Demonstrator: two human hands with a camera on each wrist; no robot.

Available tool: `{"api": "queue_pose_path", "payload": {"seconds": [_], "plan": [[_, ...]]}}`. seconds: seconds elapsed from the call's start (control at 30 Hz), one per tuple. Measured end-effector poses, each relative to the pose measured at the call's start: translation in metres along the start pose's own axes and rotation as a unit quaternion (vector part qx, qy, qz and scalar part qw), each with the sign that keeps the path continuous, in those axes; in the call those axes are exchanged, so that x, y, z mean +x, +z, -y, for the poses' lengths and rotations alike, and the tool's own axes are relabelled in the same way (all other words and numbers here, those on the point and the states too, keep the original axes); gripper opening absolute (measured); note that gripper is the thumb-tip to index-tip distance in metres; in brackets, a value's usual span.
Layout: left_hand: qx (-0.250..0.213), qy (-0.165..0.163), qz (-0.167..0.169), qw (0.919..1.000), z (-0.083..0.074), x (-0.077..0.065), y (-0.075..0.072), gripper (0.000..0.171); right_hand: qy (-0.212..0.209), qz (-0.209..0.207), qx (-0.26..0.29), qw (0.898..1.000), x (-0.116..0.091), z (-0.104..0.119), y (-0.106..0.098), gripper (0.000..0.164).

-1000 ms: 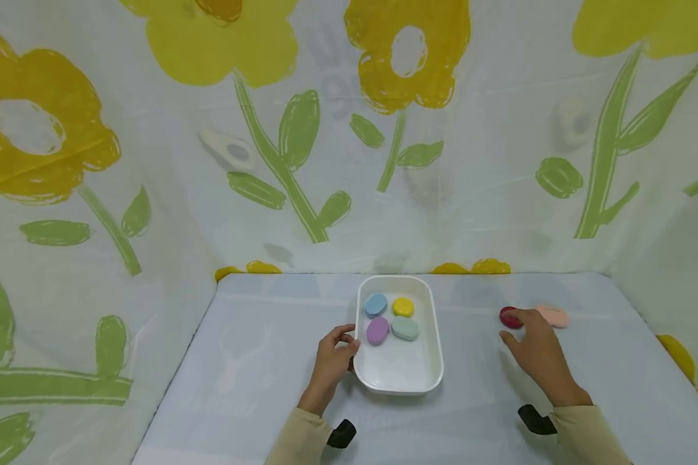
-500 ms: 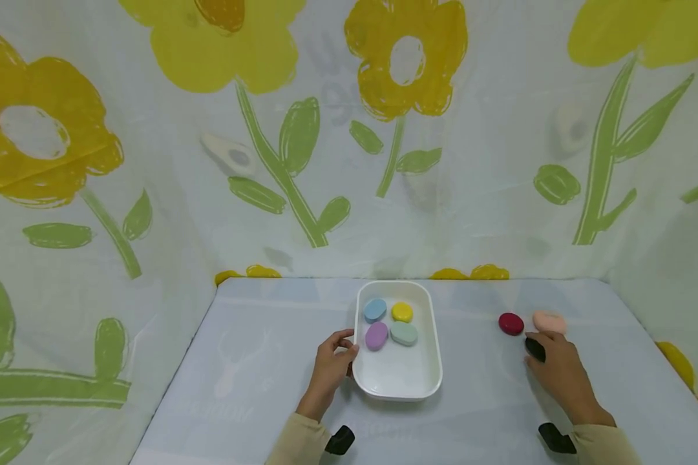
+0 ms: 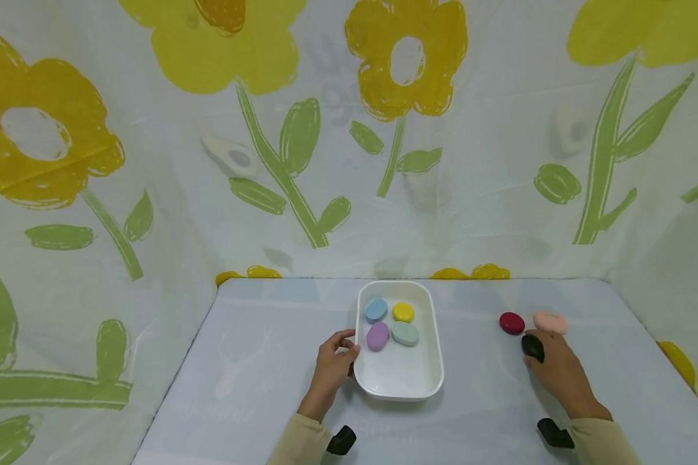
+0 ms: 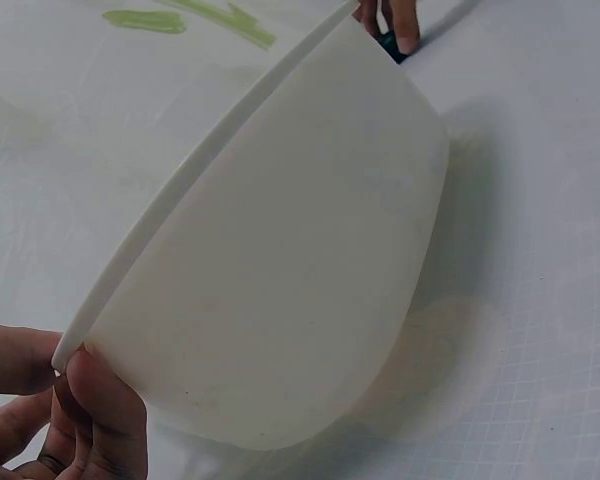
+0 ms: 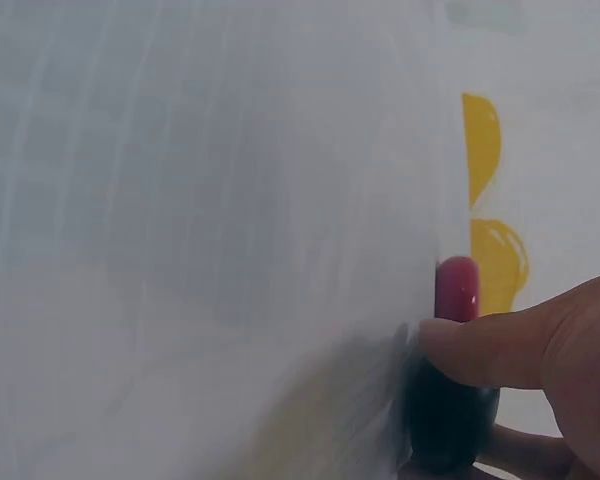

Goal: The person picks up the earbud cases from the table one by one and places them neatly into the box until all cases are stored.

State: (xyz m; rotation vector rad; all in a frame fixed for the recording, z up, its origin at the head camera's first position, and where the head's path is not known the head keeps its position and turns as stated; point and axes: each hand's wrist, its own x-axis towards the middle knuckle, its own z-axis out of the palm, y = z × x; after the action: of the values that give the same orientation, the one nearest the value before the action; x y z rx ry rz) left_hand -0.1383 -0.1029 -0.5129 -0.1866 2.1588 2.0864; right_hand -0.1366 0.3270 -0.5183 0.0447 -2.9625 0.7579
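Observation:
My left hand (image 3: 333,368) pinches the left rim of a white rectangular tray (image 3: 398,381); the left wrist view has thumb and finger on either side of that rim. Inside the tray lie a blue oval piece (image 3: 375,310), a yellow one (image 3: 403,312), a purple one (image 3: 377,336) and a pale green one (image 3: 404,333). Over to the right, my right hand (image 3: 564,378) grips a dark, smooth, pebble-like oval piece (image 3: 532,347) between thumb and fingers, close over the table. The right wrist view shows the thumb on this dark piece (image 5: 448,425).
Just beyond my right hand lie a dark red oval piece (image 3: 512,323) and a peach one (image 3: 550,321). The white table (image 3: 256,387) is bordered at the back and sides by flower-printed cloth (image 3: 477,213). A black strap part (image 3: 555,433) juts out at my right wrist.
My right hand has left the red piece, moved right and nearer, and taken hold of the dark piece. The left hand stays on the tray rim. The head view has tilted up slightly.

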Motion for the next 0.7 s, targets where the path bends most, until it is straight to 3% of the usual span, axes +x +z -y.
{"api": "queue_pose_path", "payload": {"seconds": [0.23, 0.5, 0.7], "plan": [[0.003, 0.002, -0.001, 1.0, 0.003, 0.002, 0.0, 0.042, 0.003, 0.019, 0.025, 0.999, 0.002, 0.028, -0.005, 0.051], [0.003, -0.001, 0.0, 1.0, 0.004, 0.002, 0.0, 0.042, -0.064, -0.004, 0.068, 0.996, 0.005, 0.079, -0.008, 0.053], [0.001, 0.001, 0.003, 1.0, 0.001, 0.001, 0.001, 0.042, -0.068, 0.017, 0.081, 0.994, 0.011, 0.12, -0.006, 0.056]]}}
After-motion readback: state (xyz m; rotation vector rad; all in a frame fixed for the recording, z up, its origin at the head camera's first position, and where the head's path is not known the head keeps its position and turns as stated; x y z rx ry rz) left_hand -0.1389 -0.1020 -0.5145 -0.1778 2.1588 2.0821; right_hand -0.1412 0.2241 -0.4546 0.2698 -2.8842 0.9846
